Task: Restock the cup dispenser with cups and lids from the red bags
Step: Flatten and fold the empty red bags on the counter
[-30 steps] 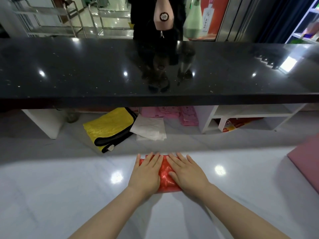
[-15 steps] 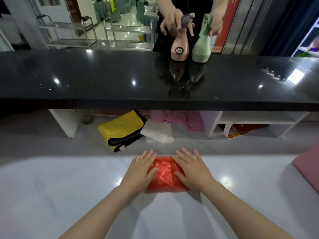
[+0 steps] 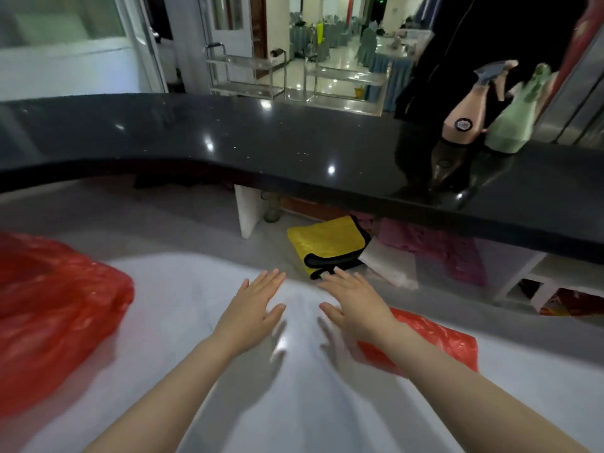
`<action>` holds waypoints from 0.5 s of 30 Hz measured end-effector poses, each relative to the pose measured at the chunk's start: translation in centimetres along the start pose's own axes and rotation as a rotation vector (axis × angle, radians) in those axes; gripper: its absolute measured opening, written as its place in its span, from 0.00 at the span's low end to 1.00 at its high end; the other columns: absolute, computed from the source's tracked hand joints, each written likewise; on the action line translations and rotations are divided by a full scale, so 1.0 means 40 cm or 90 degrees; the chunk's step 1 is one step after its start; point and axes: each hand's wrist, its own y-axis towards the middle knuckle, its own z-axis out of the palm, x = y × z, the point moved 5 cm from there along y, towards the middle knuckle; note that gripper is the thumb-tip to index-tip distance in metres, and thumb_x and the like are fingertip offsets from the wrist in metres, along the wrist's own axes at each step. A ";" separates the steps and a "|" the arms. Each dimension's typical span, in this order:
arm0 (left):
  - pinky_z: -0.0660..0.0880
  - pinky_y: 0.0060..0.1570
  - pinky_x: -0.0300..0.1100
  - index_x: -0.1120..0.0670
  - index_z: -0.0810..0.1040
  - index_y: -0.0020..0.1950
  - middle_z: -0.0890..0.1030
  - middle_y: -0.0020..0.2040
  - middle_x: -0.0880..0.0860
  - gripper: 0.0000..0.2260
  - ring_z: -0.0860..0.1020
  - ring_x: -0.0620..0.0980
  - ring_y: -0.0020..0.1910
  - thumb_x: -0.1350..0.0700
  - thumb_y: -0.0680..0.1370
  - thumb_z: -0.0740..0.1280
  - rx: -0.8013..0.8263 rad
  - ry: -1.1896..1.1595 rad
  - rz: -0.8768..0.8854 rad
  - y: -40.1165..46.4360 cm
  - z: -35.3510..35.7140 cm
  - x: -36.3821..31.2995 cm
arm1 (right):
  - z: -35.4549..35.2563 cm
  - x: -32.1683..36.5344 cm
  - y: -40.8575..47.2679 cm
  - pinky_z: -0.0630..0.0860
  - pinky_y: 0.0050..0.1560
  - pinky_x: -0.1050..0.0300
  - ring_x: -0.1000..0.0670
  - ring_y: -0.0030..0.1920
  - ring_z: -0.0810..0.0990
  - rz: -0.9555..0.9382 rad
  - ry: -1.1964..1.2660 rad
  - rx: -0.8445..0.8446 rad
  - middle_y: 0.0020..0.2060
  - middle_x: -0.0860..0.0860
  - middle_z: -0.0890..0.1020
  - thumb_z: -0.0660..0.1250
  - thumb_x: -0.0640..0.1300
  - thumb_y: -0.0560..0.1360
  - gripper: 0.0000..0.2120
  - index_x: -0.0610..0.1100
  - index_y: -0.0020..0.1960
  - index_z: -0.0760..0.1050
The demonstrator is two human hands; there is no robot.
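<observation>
Head view: both hands, left [image 3: 249, 307] and right [image 3: 356, 304], hover flat, fingers released; full red bag [image 3: 49, 308] lies left, nearer the left hand.

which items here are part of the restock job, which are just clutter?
Job:
- large red bag, left
- flattened red bag under the right forearm
- left hand, right hand, both open

Clutter:
- yellow cloth
- pink spray bottle
- green spray bottle
- black counter
</observation>
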 end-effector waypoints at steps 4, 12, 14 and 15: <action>0.39 0.72 0.39 0.49 0.53 0.78 0.53 0.78 0.47 0.25 0.47 0.44 0.77 0.50 0.82 0.57 -0.080 0.021 -0.072 -0.076 -0.096 0.117 | 0.038 0.137 0.094 0.48 0.75 0.51 0.52 0.77 0.51 -0.074 0.005 0.023 0.76 0.53 0.62 0.57 0.55 0.81 0.23 0.51 0.74 0.65; 0.43 0.73 0.45 0.53 0.64 0.75 0.60 0.77 0.53 0.26 0.53 0.52 0.77 0.59 0.77 0.64 -0.365 0.075 -0.255 -0.256 -0.336 0.320 | 0.096 0.400 0.262 0.52 0.73 0.56 0.51 0.76 0.56 -0.213 0.014 0.024 0.74 0.54 0.65 0.58 0.55 0.80 0.20 0.52 0.70 0.69; 0.44 0.74 0.52 0.51 0.62 0.76 0.56 0.78 0.54 0.28 0.50 0.55 0.77 0.57 0.76 0.65 -0.409 0.137 -0.369 -0.308 -0.388 0.388 | 0.100 0.447 0.296 0.52 0.72 0.57 0.51 0.76 0.56 -0.239 0.018 0.026 0.74 0.54 0.66 0.58 0.55 0.80 0.19 0.52 0.70 0.69; 0.43 0.74 0.54 0.49 0.58 0.77 0.52 0.79 0.55 0.31 0.48 0.57 0.77 0.53 0.76 0.66 -0.398 0.146 -0.448 -0.335 -0.400 0.429 | 0.101 0.466 0.311 0.52 0.72 0.57 0.51 0.76 0.56 -0.249 0.021 0.028 0.74 0.54 0.66 0.58 0.55 0.80 0.19 0.52 0.70 0.69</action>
